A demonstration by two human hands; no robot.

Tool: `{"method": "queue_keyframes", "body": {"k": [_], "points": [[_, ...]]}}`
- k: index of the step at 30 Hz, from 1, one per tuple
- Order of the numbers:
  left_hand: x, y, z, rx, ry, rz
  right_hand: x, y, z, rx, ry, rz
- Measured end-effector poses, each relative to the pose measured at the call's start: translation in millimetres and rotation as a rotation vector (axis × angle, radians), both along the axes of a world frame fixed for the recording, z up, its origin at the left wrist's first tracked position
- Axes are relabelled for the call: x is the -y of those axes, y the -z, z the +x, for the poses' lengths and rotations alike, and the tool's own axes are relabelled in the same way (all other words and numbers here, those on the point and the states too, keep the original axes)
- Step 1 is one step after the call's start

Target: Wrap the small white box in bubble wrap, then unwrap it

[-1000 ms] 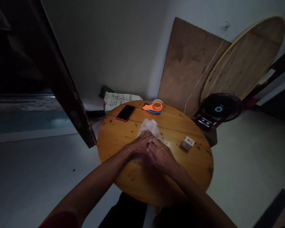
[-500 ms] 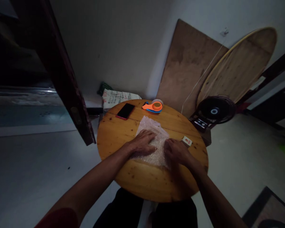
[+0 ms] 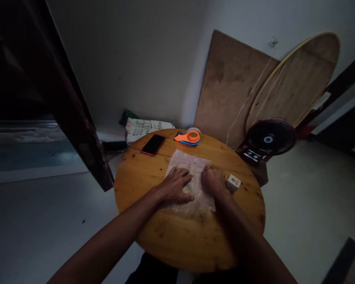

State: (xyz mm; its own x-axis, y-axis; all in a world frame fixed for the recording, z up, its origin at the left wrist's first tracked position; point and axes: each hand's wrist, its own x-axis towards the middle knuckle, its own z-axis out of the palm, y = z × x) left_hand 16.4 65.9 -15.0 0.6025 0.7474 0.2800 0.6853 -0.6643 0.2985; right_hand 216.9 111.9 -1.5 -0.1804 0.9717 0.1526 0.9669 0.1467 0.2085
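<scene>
A sheet of clear bubble wrap [image 3: 195,197] lies flat on the round wooden table [image 3: 171,240]. My left hand [image 3: 177,185] rests on its left part, fingers stretched out and thumb apart. At the sheet's right side, my right hand [image 3: 213,179] has its fingers curled in on the upper right edge, which they seem to grip. A small white box [image 3: 233,182] with a red mark stands just right of that hand. Beyond the sheet lies an orange tape dispenser [image 3: 185,137] with a blue item under it. Left of the dispenser is a phone [image 3: 154,144] with a red edge.
A black fan [image 3: 268,139] stands beyond the table's right edge, close to it. Against the wall lean a brown board [image 3: 227,83] and a round wooden top [image 3: 301,79]. Behind the table sits a printed white sack [image 3: 144,128]. A dark door frame [image 3: 73,106] rises at the left.
My right hand has moved slightly left along the bubble wrap's right side, and the sheet's upper right corner looks flatter. My left hand stays spread on it. The whole view has shifted a little.
</scene>
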Motion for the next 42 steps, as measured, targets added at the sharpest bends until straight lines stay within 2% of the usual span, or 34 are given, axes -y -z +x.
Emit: {"method": "queue_keyframes", "body": {"k": [4, 9, 14, 18, 20, 23, 25, 33, 38, 42], "points": [[1.0, 0.4, -0.1, -0.016, -0.015, -0.027, -5.0, 12.3, 6.0, -0.025, -0.074, 0.143], [-0.9, 2.2, -1.4, -0.008, -0.064, -0.094, -6.4, 13.4, 10.2, -0.105, -0.097, 0.084], [-6.7, 4.3, -7.0, 0.098, -0.116, -0.171, -4.7, 11.5, 11.9, -0.158, -0.123, 0.074], [-9.9, -6.4, -8.9, -0.021, -0.06, -0.193, -3.4, 11.1, 11.9, -0.175, -0.117, 0.082], [-13.4, -14.3, -5.7, -0.1, -0.064, -0.158, -3.3, 11.0, 11.8, -0.178, -0.112, 0.085], [-24.5, -20.6, 1.2, -0.106, -0.065, -0.061, -3.9, 11.4, 11.7, -0.174, -0.108, 0.098], [-35.0, -18.3, 3.0, -0.11, -0.045, -0.043, -4.4, 11.9, 11.9, -0.166, -0.109, 0.11], [-66.2, 6.5, -17.2, -0.216, 0.012, -0.184, -3.4, 13.2, 13.1, -0.117, -0.115, 0.117], [-67.3, 4.5, -21.5, -0.156, 0.034, -0.178, -4.2, 13.6, 12.8, -0.106, -0.099, 0.117], [-59.6, -4.8, -21.6, -0.024, -0.005, -0.066, -3.9, 15.0, 11.6, -0.111, -0.084, 0.104]]}}
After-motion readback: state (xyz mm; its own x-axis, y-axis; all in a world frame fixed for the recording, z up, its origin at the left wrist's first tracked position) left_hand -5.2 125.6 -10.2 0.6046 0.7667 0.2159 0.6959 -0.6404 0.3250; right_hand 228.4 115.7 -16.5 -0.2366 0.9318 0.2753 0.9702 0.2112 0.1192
